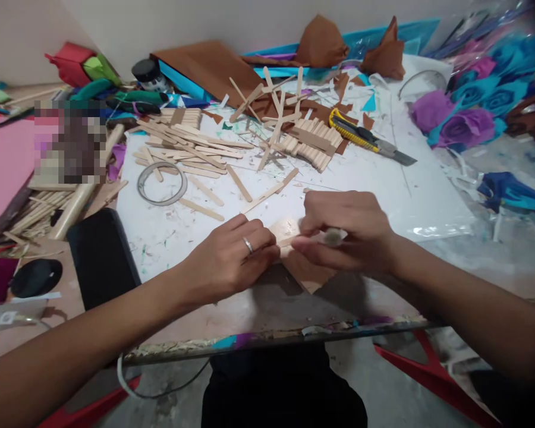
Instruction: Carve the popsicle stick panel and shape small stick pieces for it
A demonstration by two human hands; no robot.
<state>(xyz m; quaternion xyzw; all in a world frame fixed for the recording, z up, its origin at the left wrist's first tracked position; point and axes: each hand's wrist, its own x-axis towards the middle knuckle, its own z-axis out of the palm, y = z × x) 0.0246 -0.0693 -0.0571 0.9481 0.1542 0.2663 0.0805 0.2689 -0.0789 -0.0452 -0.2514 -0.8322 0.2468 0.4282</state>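
Observation:
My left hand [232,255], with a ring on one finger, is closed with its fingertips at the left end of a short flat piece of wooden craft stick [287,241]. This lies at a pale wooden panel [285,227] and a light brown piece [310,270] below it, near the table's front edge. My right hand [350,229] is closed round a slim thing with a pale, blurred round end [334,236]; its kind I cannot make out. The right fingertips touch the stick piece's other end. A loose craft stick [271,190] lies just beyond my hands.
Loose craft sticks [191,145] and a stick bundle [312,142] lie beyond, beside a tape roll [161,183]. A yellow utility knife [370,138] has its blade out at right. A black phone [102,255] lies left; purple and blue paper flowers [468,125] stand right.

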